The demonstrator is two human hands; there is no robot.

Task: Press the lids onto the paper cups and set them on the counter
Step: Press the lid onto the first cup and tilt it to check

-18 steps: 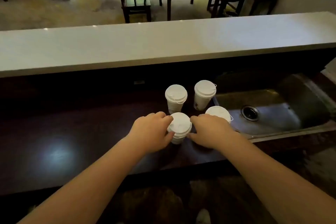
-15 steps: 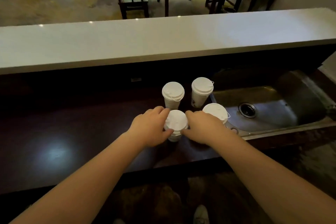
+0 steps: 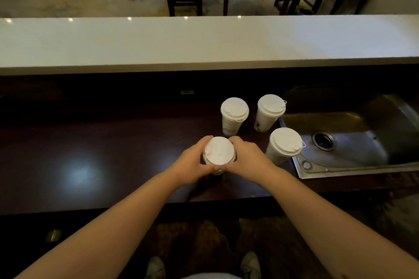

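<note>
Several white paper cups with white lids stand on the dark counter [image 3: 102,165]. The nearest cup [image 3: 218,152] is wrapped from both sides by my hands: my left hand [image 3: 192,163] grips its left side and my right hand [image 3: 248,159] its right, thumbs meeting in front. Its lid sits on top and the cup body is mostly hidden. Behind it stand a lidded cup [image 3: 234,114] and another [image 3: 269,111]. A third lidded cup [image 3: 284,145] stands to the right, at the sink's corner.
A steel sink [image 3: 353,147] with a drain lies to the right of the cups. A raised white bar top [image 3: 204,41] runs across behind the dark counter. Dark chairs and a table stand in the room beyond.
Both hands have closed further around the nearest cup, thumbs now meeting in front of it. The camera view shifted slightly; the other cups stay where they were.
</note>
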